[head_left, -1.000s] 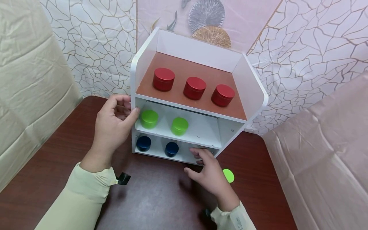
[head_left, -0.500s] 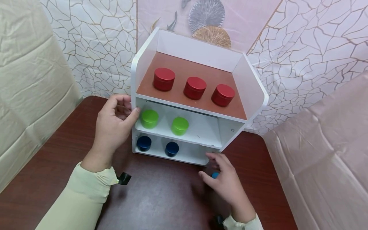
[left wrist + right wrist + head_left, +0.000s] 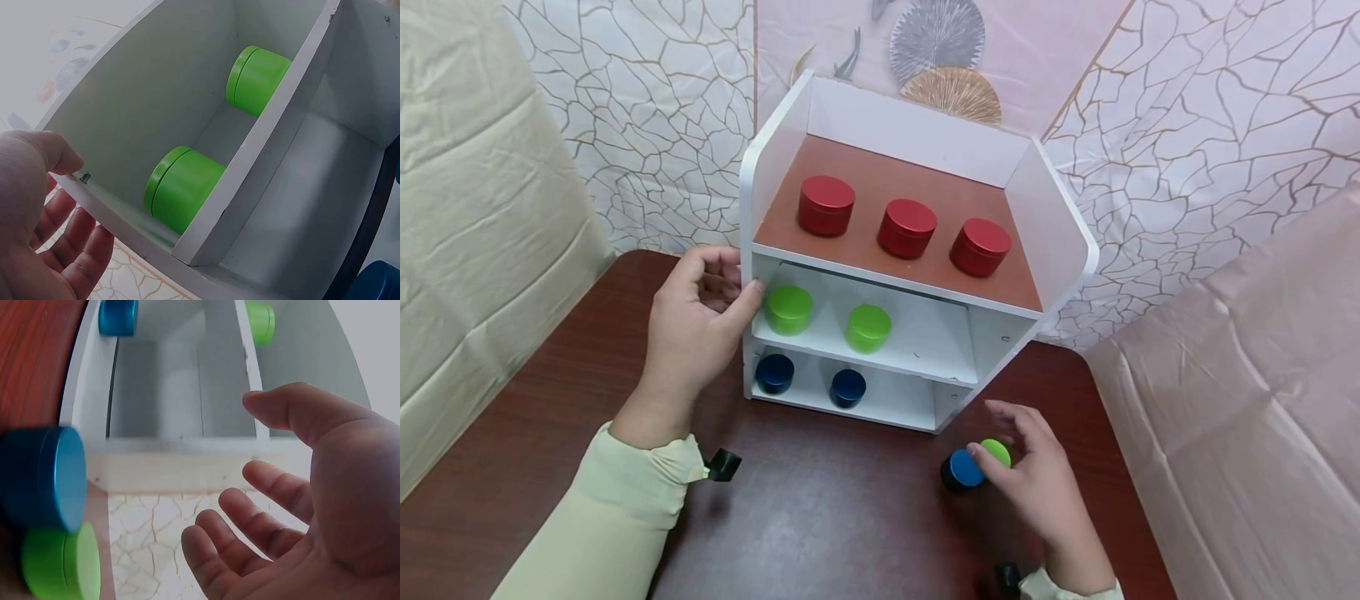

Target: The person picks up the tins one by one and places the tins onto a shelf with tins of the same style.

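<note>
A white shelf unit holds red tins on top, two green tins on its middle level and two blue tins at the bottom. My left hand grips the unit's left side panel, thumb at the front edge and fingers outside, as the left wrist view confirms. On the table by the unit's right front corner stand another blue tin and another green tin, side by side. My right hand hovers near them with spread fingers, holding nothing in the right wrist view.
The unit stands on a dark red-brown table, close to a patterned curtain behind it. Pale cloth hangs at left and a pinkish cloth at right. A small black device sticks out from the left cuff.
My right hand has moved right, away from the bottom shelf's right end, uncovering the blue tin beside the green one. The left hand stays on the side panel.
</note>
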The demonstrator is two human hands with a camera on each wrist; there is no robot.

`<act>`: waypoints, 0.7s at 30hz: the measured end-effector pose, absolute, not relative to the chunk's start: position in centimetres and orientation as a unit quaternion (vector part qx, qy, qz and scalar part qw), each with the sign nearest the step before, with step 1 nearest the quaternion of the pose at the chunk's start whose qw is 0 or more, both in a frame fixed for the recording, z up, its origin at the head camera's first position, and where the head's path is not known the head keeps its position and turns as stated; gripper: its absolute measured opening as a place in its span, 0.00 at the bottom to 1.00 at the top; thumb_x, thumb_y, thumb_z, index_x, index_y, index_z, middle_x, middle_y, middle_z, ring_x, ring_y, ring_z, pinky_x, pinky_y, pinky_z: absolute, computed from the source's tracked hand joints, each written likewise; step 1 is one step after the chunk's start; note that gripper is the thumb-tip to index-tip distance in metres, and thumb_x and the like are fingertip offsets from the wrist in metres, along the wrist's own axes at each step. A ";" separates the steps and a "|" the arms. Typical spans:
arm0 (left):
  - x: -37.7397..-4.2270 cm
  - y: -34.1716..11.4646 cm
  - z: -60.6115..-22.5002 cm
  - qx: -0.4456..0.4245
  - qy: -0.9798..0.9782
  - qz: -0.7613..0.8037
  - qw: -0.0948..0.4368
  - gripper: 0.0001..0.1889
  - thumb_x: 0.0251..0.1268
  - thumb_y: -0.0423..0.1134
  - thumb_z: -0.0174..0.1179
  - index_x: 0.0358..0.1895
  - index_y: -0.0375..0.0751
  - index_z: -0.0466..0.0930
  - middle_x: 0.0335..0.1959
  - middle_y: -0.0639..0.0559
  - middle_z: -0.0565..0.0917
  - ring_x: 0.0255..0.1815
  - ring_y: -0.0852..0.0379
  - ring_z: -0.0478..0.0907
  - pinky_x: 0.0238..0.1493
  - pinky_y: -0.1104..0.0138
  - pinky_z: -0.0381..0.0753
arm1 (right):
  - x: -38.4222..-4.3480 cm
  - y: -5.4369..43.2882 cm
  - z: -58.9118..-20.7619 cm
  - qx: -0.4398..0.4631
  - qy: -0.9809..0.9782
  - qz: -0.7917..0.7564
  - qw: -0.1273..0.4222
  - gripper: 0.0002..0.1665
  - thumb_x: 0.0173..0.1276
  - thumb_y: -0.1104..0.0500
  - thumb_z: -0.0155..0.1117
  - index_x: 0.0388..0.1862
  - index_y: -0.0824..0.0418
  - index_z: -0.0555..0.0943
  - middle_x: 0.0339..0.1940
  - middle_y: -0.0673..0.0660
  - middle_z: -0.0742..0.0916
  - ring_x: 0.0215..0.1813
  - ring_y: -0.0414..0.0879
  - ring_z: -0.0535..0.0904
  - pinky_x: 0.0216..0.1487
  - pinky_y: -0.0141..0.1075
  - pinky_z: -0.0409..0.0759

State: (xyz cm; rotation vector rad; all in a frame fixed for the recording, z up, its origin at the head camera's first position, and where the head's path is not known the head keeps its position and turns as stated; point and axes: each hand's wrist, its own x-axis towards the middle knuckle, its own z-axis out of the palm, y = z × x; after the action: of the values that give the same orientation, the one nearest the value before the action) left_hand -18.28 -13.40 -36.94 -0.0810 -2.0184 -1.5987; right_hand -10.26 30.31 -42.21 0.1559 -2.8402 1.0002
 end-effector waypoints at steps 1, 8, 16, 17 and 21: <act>-18.3 -13.4 -36.9 -0.030 -0.752 -0.596 0.279 0.18 0.74 0.41 0.75 0.61 0.44 0.84 0.46 0.51 0.84 0.46 0.56 0.81 0.45 0.77 0.82 | -10.2 30.6 -42.2 0.047 -0.940 0.331 0.062 0.36 0.76 0.51 0.81 0.78 0.53 0.79 0.72 0.54 0.82 0.69 0.56 0.87 0.67 0.57 0.88; -18.2 -13.4 -36.8 -0.031 -0.752 -0.597 0.278 0.18 0.75 0.41 0.75 0.61 0.43 0.84 0.46 0.50 0.84 0.46 0.56 0.81 0.45 0.77 0.82 | -10.2 32.8 -42.4 0.015 -0.949 0.311 0.053 0.38 0.77 0.47 0.80 0.81 0.51 0.77 0.75 0.56 0.81 0.71 0.58 0.83 0.68 0.34 0.85; -18.2 -13.3 -36.8 -0.030 -0.753 -0.596 0.278 0.18 0.75 0.41 0.75 0.62 0.43 0.84 0.46 0.52 0.84 0.47 0.56 0.81 0.45 0.77 0.82 | -10.5 35.2 -43.8 -0.008 -0.952 0.306 0.000 0.45 0.77 0.45 0.79 0.86 0.54 0.72 0.80 0.60 0.77 0.74 0.60 0.78 0.71 0.54 0.86; -18.2 -13.3 -36.8 -0.029 -0.753 -0.596 0.277 0.18 0.75 0.41 0.75 0.62 0.43 0.84 0.45 0.52 0.84 0.47 0.56 0.81 0.45 0.77 0.82 | -10.6 35.4 -44.0 -0.009 -0.951 0.308 -0.004 0.45 0.77 0.45 0.79 0.86 0.55 0.71 0.81 0.60 0.76 0.75 0.61 0.78 0.71 0.56 0.86; -18.2 -13.4 -36.9 -0.027 -0.753 -0.598 0.274 0.18 0.75 0.42 0.75 0.62 0.44 0.84 0.46 0.53 0.84 0.47 0.56 0.81 0.45 0.76 0.82 | -10.7 36.1 -44.6 -0.012 -0.944 0.328 -0.024 0.47 0.77 0.45 0.80 0.87 0.55 0.70 0.82 0.61 0.74 0.76 0.63 0.78 0.72 0.60 0.86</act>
State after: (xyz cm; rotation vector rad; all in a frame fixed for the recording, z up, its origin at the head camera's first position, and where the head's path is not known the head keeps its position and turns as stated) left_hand -18.19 -13.40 -36.85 -0.0725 -2.0263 -1.6074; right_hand -10.74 36.05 -44.57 -0.0392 -3.0131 1.0476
